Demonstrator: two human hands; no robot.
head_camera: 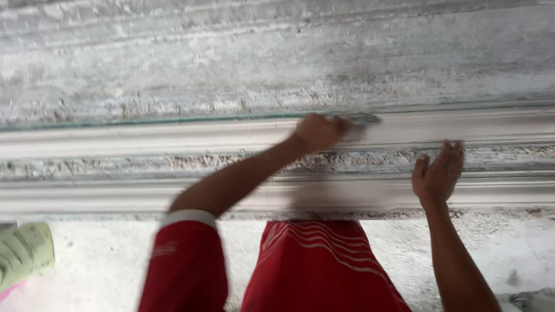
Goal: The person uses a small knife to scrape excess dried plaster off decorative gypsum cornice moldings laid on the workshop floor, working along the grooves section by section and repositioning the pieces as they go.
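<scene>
A long white plaster moulding (115,144) with several ridges runs across the whole view. My left hand (317,133) is closed on a flat grey tool (361,121), which is blurred and pressed on the moulding's upper ridge. My left arm reaches in from the lower left in a red sleeve. My right hand (439,173) lies flat on the lower part of the moulding, fingers apart and holding nothing, a little to the right of the tool.
Rough grey plaster surface (260,52) lies beyond the moulding, edged by a thin green line. Near me is a pale dusty floor (98,266). A green ribbed object (23,254) sits at the lower left. My red striped clothing (318,266) fills the bottom centre.
</scene>
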